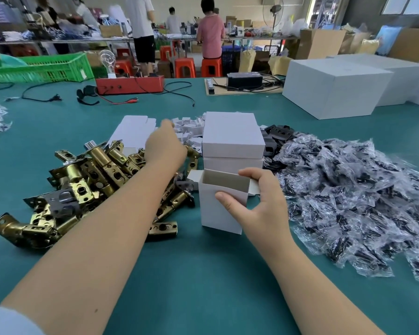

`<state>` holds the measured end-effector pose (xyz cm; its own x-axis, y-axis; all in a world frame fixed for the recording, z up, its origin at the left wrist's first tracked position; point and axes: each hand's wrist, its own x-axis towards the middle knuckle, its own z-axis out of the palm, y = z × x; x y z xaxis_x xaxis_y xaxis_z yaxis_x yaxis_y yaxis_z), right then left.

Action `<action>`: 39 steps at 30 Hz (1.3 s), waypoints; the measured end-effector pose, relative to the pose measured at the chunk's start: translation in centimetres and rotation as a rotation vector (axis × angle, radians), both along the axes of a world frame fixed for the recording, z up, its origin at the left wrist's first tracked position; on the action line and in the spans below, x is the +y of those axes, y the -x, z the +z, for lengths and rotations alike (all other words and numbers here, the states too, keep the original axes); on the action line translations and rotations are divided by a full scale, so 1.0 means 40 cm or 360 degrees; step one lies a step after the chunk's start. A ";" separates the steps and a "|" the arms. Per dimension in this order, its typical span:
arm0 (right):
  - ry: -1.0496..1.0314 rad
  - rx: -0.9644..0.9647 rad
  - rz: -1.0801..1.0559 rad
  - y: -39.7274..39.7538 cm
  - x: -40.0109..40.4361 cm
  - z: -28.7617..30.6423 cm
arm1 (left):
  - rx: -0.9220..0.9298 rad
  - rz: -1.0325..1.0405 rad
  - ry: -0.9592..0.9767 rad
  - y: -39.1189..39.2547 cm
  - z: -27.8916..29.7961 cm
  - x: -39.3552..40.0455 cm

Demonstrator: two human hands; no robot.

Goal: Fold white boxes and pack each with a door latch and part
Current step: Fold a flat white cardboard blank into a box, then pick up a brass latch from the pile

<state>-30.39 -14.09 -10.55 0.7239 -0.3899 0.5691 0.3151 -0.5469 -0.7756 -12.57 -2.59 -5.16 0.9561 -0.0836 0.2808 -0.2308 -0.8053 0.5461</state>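
Note:
A small white box [219, 209] stands upright on the green table with its top open and flaps out. My right hand [259, 204] grips it, thumb on the front face and fingers on the far right edge. My left hand [163, 143] stretches forward over the heap of brass door latches [87, 187] toward a pile of small white folded parts [188, 131]; what its fingers do is hidden. Closed white boxes [232, 139] are stacked behind the open one. Flat white box blanks [133, 131] lie beyond the latches.
Clear bags of black parts [348, 197] spread across the right, with loose black plates [278, 136] behind them. Large white cartons [334, 88] stand far right. A red test box [130, 84] with cables and a green crate [39, 67] sit at the back. People work at far tables.

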 end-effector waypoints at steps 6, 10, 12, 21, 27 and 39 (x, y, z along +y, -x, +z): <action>-0.0030 0.0064 0.0020 0.003 -0.001 0.002 | -0.0209 -0.0037 0.0981 0.027 0.051 0.022; -0.0252 0.0122 0.0076 0.002 -0.003 0.005 | -0.0428 -0.0037 0.1366 0.065 0.080 0.049; -0.0337 0.0117 0.0100 0.000 -0.007 0.005 | -0.0541 -0.0073 0.1445 0.086 0.088 0.064; -0.0365 0.0093 0.0173 -0.005 -0.009 0.002 | -0.0796 -0.0451 0.1567 0.165 0.176 0.112; -0.0441 0.0146 0.0316 -0.006 -0.012 0.000 | 0.0066 -0.1349 0.1955 0.223 0.181 0.108; -0.0577 0.0159 0.0467 -0.017 -0.020 -0.009 | 0.0199 -0.1442 0.1423 0.216 0.129 0.082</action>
<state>-29.71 -14.88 -10.90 0.8775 -0.3212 0.3561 0.3298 -0.1347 -0.9344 -21.21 0.70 -0.01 0.6806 -0.5455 0.4891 -0.4101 0.2695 0.8713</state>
